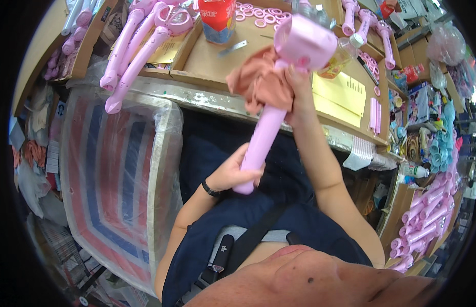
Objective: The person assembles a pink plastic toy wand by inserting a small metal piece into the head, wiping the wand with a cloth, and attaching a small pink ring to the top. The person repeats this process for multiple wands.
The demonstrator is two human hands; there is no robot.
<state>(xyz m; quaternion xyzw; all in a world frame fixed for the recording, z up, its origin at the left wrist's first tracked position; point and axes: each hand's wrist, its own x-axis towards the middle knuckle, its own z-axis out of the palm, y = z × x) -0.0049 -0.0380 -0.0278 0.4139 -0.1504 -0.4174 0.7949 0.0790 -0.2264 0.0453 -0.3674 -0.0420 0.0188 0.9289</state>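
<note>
Pink handheld appliance (267, 130), a smooth plastic piece with a long round handle and a drum-like head, is slanting in the air above the near edge of the table (212, 100). The left hand (237, 171) is gripping the handle near its rounded lower end. The right hand (298, 94) is clasping the neck just under the head, together with a crumpled, soft salmon-coloured cloth (261, 82) that is draping around the upper handle and hiding part of it.

Along the table, a shallow cardboard tray (192, 61) is holding glossy pink rings (261, 15), a thin metal strip (233, 48), flat yellow sheets (340, 97) and a red-and-blue tub (217, 23). A clear bottle (345, 51) with a white cap is standing partly behind the appliance's head, which is blurring and blocking the view there. Toward the table's left end, pink looped wands (140, 51) are jutting past the near edge. Below them, a striped panel (110, 169) is showing through wrinkled clear film. Pink tubes (427, 215) are lying heaped to the right.
</note>
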